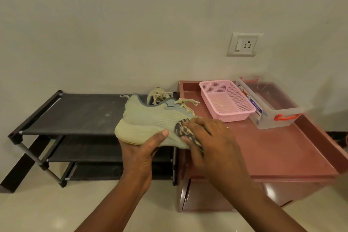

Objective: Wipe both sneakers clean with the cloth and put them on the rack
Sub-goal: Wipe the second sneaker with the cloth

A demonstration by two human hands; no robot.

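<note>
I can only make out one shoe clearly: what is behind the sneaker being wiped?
A second sneaker, at the rack's right end; only its laced top shows. The held sneaker covers the rest, so how it rests cannot be seen.

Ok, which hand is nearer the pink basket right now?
Right. The right hand holds the cloth against the sneaker just in front of the pink basket; the left hand grips its sole farther left.

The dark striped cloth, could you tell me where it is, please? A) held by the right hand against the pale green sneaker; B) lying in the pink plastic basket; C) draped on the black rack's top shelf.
A: the right hand holds the dark striped cloth against the pale green mesh sneaker, whose sole the left hand holds.
</note>
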